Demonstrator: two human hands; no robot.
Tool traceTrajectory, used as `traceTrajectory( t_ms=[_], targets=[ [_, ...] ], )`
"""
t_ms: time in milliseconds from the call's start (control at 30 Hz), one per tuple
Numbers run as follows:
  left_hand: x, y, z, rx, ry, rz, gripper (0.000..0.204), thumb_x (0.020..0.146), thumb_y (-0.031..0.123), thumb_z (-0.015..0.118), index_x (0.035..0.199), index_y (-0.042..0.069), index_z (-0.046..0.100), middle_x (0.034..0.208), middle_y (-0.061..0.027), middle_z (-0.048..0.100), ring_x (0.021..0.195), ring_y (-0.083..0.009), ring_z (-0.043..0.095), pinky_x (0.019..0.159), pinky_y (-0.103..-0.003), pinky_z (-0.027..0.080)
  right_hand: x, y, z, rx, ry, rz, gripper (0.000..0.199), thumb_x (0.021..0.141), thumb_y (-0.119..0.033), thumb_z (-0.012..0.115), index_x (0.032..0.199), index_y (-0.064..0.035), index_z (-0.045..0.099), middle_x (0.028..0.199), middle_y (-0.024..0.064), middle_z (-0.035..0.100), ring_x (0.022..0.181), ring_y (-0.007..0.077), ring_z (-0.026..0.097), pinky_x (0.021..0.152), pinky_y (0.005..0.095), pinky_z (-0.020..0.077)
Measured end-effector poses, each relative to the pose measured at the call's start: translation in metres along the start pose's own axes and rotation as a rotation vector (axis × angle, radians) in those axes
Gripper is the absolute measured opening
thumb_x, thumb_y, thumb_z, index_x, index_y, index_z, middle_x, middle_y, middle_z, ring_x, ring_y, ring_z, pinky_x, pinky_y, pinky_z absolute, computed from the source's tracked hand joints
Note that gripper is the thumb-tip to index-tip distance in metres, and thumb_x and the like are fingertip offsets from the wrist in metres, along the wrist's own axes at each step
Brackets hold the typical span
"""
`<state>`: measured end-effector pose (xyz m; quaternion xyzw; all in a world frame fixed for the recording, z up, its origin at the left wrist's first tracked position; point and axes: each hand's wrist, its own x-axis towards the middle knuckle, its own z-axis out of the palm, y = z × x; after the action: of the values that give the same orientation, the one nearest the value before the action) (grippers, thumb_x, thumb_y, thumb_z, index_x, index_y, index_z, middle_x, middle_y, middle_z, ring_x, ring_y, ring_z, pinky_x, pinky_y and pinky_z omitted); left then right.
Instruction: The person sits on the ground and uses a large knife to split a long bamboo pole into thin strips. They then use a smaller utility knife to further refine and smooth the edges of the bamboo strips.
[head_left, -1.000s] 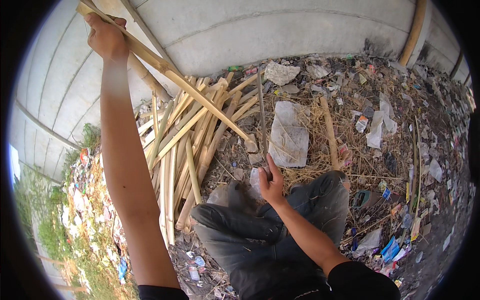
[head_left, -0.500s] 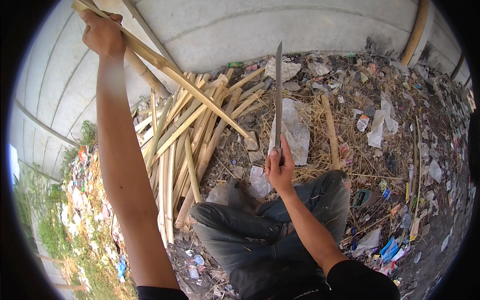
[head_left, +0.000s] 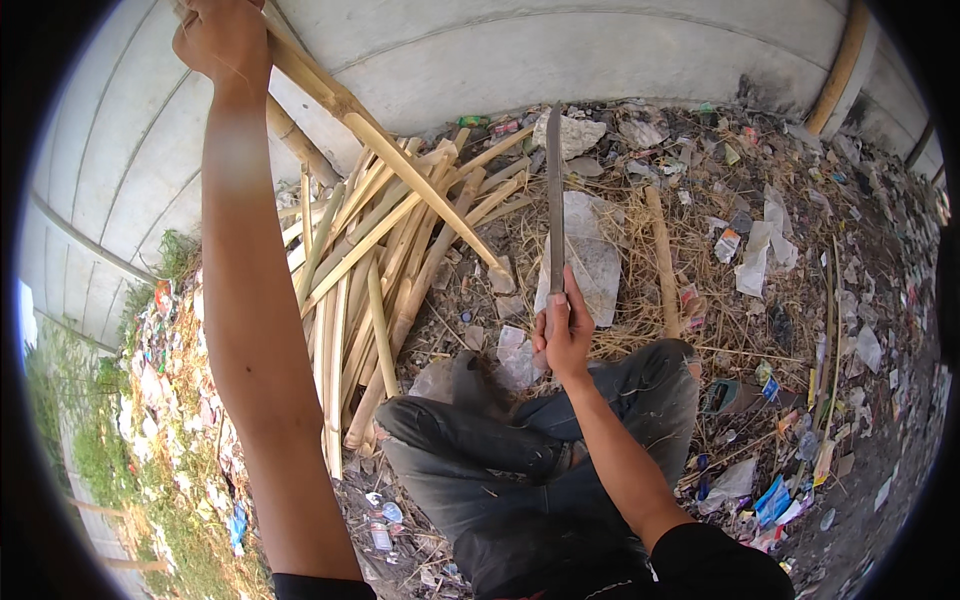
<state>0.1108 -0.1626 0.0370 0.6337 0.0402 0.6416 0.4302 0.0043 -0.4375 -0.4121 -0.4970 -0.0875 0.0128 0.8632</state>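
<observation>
My left hand (head_left: 225, 45) is raised at the upper left, closed around the upper part of a split bamboo strip (head_left: 305, 72). The strip slants down to the right toward a pale length of bamboo (head_left: 425, 195) lying across the pile; I cannot tell whether the two are one piece. The frame's edge cuts off the strip's upper end. In front of my knees, my right hand (head_left: 566, 335) grips a machete (head_left: 556, 200) by its handle, its long dark blade pointing upright, away from me and apart from the bamboo.
A heap of split bamboo (head_left: 345, 270) lies left of my crossed legs (head_left: 480, 440). Beyond it stands a pale panel wall (head_left: 560, 60), with a bamboo pole (head_left: 298, 140) leaning there. A short bamboo stick (head_left: 662, 260), dry straw, a pale rock (head_left: 575, 133) and scattered litter cover the ground.
My left hand has moved slightly up and right with the bamboo strip, whose upper end has left the frame. The machete has dipped slightly, still pointing upward.
</observation>
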Motion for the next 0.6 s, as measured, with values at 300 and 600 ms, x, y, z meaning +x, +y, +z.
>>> traceTrajectory(
  t_ms=[300,600],
  targets=[
    [-0.008,0.02,0.021,0.029,0.034,0.042,0.074,0.109,0.05,0.031,0.079,-0.005,0.068,0.07,-0.0117,0.068,0.075,-0.0201,0.063,0.08,-0.035,0.05,-0.022,0.071,-0.043,-0.208,0.063,0.613,0.051,0.113,-0.024,0.053,0.16,-0.0086,0.044,0.069,0.0002,0.052,0.051,0.0083,0.048,0.045,0.0277,0.0443],
    [-0.002,0.004,0.004,0.152,0.107,0.051,0.076,0.109,0.051,0.031,0.074,-0.005,0.069,0.071,-0.0131,0.07,0.075,-0.0222,0.065,0.081,-0.036,0.052,-0.008,0.023,0.01,-0.03,-0.022,-0.186,0.051,0.114,-0.025,0.048,0.162,-0.0091,0.04,0.072,0.0012,0.053,0.053,0.0071,0.047,0.047,0.0283,0.0456]
  ],
)
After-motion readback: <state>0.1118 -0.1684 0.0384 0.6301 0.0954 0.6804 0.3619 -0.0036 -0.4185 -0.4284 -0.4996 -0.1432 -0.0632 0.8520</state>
